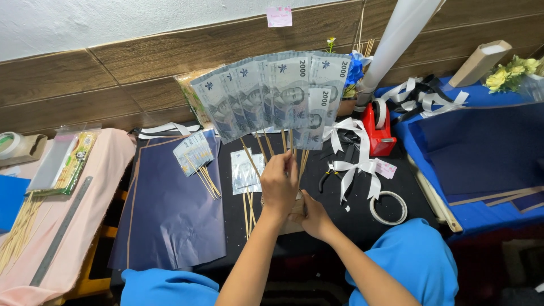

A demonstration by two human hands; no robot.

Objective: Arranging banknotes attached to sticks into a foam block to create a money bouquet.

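Observation:
A fan of grey banknotes (277, 93) stands upright, each note fixed to a thin wooden stick (251, 160). The sticks run down into a small brown block (296, 208) on the black table top (351, 221). My left hand (279, 186) is closed around the sticks just above the block. My right hand (315, 218) grips the block from the right side. A smaller bundle of banknotes on sticks (195, 154) lies to the left on dark blue paper (170, 209).
White ribbon bows (357, 164), pliers (327, 177), a tape roll (388, 208) and a red tape dispenser (378, 129) lie right of the hands. Clear sleeves (245, 171) lie behind the sticks. A metal ruler (59, 232) and skewers (20, 226) rest on pink cloth at left.

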